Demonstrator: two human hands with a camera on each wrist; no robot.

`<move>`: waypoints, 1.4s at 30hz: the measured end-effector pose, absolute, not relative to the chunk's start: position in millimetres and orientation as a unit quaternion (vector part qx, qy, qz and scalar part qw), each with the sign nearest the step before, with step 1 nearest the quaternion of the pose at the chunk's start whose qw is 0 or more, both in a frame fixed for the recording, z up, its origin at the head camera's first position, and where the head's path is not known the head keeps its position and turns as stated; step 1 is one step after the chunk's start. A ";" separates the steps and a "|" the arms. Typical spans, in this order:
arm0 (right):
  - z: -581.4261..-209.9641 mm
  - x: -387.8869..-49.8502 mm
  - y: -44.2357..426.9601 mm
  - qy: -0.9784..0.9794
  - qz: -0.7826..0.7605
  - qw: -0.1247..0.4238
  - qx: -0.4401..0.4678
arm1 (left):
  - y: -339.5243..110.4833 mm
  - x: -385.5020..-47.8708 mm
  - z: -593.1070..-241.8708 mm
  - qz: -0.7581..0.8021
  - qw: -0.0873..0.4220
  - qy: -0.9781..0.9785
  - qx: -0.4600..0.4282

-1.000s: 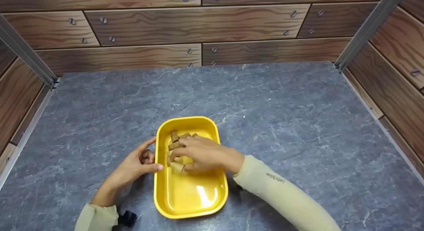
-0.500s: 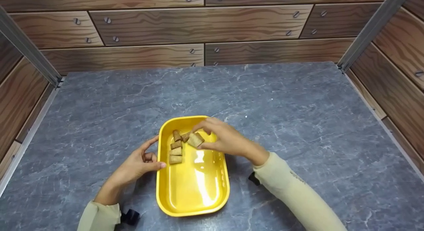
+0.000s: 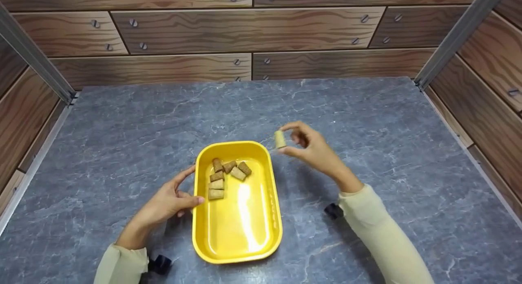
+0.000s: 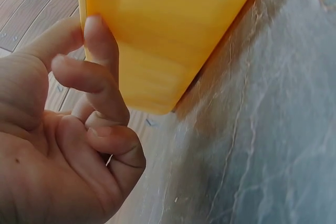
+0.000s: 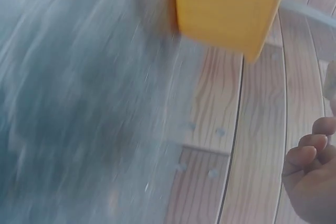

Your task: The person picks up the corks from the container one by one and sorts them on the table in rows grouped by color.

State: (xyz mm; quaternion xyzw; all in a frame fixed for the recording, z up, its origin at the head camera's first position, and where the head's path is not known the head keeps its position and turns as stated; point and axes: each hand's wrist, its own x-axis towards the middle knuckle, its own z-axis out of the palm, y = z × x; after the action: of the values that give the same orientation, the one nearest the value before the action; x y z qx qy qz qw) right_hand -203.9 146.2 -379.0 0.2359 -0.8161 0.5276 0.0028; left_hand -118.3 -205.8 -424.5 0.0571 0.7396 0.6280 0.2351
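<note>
A yellow rectangular tub (image 3: 238, 223) stands on the table, with several tapered corks (image 3: 216, 185) lying along its left side and far end. At the left rim my left hand (image 3: 165, 204) pinches the wall, thumb over the edge and index finger outside; the other fingers curl free in the left wrist view. Beyond the tub's far right corner, my right hand (image 3: 316, 151) holds one pale cork (image 3: 279, 139) between thumb and index finger, above the table. Only part of that cork (image 5: 330, 81) shows at the edge of the right wrist view, which is blurred.
The grey marbled table top (image 3: 379, 133) spreads around the tub. Wood-patterned panels (image 3: 244, 31) stand along the back and both sides, with metal posts (image 3: 452, 43) at the corners. A small white speck (image 3: 334, 122) lies on the table.
My right hand has taken a pale cork out of the tub and moved with it up and right, past the rim. The remaining corks are uncovered. My left hand stays at the rim.
</note>
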 end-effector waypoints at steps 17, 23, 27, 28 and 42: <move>-408.9 -219.0 196.7 -0.892 0.434 -0.067 0.108 | -208.3 -119.2 -426.9 0.648 0.242 0.720 0.058; -412.3 -220.1 193.2 -0.914 0.376 -0.110 0.109 | -208.0 -119.3 -427.1 0.652 0.244 0.716 0.058; -414.8 -221.0 189.8 -0.929 0.332 -0.129 0.101 | -208.0 -117.7 -428.0 0.654 0.245 0.713 0.052; -414.8 -221.3 188.8 -0.931 0.326 -0.131 0.101 | -208.0 -117.6 -427.9 0.655 0.244 0.713 0.051; -415.3 -222.4 182.2 -0.948 0.264 -0.141 0.106 | -205.7 -117.1 -425.8 0.651 0.240 0.718 0.054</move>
State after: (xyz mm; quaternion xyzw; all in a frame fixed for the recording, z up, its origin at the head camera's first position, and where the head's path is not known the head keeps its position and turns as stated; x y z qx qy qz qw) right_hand -222.4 182.2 -415.3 0.1060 -0.9481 0.2645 -0.1414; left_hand -117.1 -205.7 -425.8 0.0544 0.7181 0.6508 0.2403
